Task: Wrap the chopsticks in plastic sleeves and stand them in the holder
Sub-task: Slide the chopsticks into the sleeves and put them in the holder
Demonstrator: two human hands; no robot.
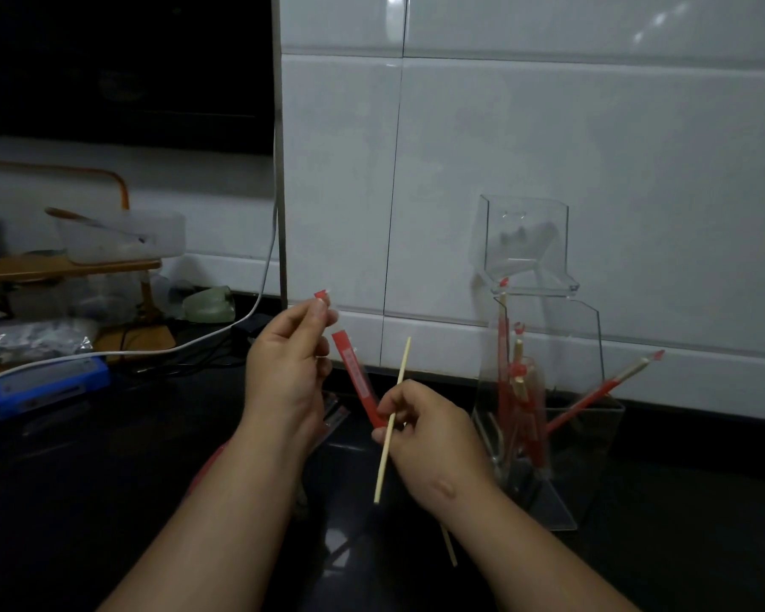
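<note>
My left hand (286, 368) is raised over the dark counter and pinches the top of a red plastic sleeve (354, 375), which hangs slanting down to the right. My right hand (429, 430) grips a bare wooden chopstick (391, 421), held nearly upright beside the sleeve's lower end. Right of my hands stands a clear plastic holder (592, 346) against the tiled wall, with several red-sleeved chopsticks (522, 390) standing in it. One wrapped chopstick (606, 386) leans out to the right.
Another bare chopstick (449, 547) lies on the counter under my right forearm. More sleeves (334, 415) lie behind my left wrist. At the left are a blue box (45, 382), a white cable (151, 351), a wooden rack with tubs (120, 240) and bags.
</note>
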